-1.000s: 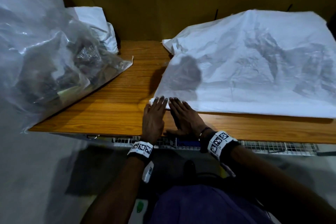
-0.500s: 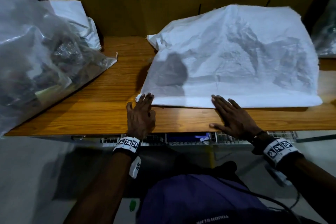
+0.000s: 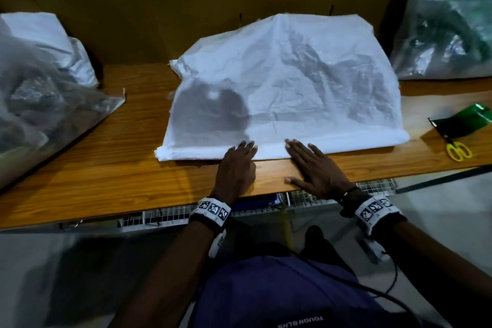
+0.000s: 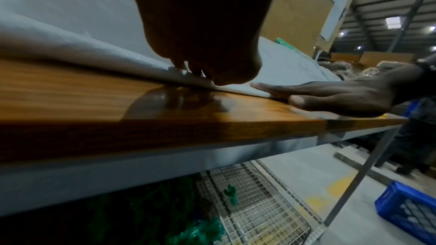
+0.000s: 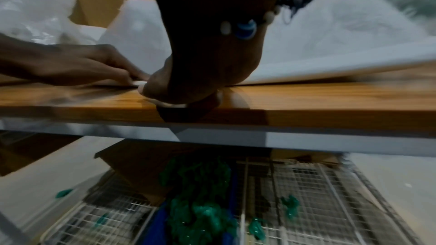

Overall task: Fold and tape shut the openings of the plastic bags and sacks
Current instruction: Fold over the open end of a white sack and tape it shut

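A white woven sack [image 3: 306, 82] lies flat on the wooden table [image 3: 106, 168], its near edge folded over into a long band [image 3: 359, 140]. My left hand [image 3: 241, 157] lies flat with straight fingers pressing the band left of its middle. My right hand [image 3: 306, 160] presses the band just to the right, fingers spread, thumb on the table. In the left wrist view my left hand [image 4: 195, 74] has its fingertips on the fold of the sack [image 4: 70, 25], with my right hand [image 4: 330, 94] flat beside it. In the blurred right wrist view my right hand [image 5: 188, 85] rests at the sack's [image 5: 330, 44] edge.
A filled clear plastic bag [image 3: 40, 114] overhangs the table's left end, with another white sack [image 3: 53, 42] behind it. At the right stand a clear bag with a green top [image 3: 444, 34], a dark green plastic piece [image 3: 463, 122] and yellow-handled scissors [image 3: 458, 150]. A wire shelf [image 3: 372, 189] runs under the table.
Both hands started together at the fold's left corner. The right hand slid right to the middle, then the left hand slid right after it. The view has swung right.
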The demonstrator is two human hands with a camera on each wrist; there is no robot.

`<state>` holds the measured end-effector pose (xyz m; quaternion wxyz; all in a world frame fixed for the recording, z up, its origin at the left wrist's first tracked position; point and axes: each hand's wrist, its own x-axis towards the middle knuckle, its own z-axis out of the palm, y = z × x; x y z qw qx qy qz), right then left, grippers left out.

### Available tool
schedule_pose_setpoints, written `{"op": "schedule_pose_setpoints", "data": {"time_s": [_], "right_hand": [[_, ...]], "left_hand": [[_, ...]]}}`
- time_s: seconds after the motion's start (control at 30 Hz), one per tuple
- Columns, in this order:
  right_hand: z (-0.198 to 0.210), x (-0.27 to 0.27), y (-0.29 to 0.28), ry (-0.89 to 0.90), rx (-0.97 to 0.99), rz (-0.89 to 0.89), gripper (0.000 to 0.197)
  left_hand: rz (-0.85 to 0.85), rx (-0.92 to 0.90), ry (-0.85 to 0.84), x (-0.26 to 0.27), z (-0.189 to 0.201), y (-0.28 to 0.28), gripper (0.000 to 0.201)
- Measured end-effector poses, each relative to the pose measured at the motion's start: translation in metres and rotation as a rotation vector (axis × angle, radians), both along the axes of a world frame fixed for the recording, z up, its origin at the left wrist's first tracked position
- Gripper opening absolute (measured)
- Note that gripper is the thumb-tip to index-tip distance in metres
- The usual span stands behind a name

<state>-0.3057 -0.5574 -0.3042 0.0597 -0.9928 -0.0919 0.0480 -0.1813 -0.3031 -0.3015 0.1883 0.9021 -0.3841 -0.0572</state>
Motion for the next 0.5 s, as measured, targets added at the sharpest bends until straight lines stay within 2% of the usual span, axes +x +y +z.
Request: {"op": "schedule_pose_setpoints", "data": {"time_s": [0.1,0.2,0.27,0.4,0.5], "right_hand": [[0.008,-0.034,-0.063,0.018,-0.016,-0.049,0.093],[0.018,-0.068,-0.137,0.038,0.007,-0.223,0.094],[0.021,-0.085,-0.170,0.064,-0.016,-0.243,0.094],[0.009,-0.086,-0.183,0.064,-0.039,-0.185,0.097],[-0.001,-0.087,-0.181,0.015,-0.010,-0.192,0.092]], "left_hand": [[0.029,0.008,0.011,0.001,0.004,-0.004,0.055],[0.072,0.034,0.026,-0.002,0.006,-0.012,0.055],[0.137,0.034,0.020,-0.008,0.005,-0.019,0.057],[0.263,0.074,-0.036,-0.025,-0.001,-0.048,0.061],[0.198,0.021,-0.041,-0.046,-0.004,-0.093,0.058]]}}
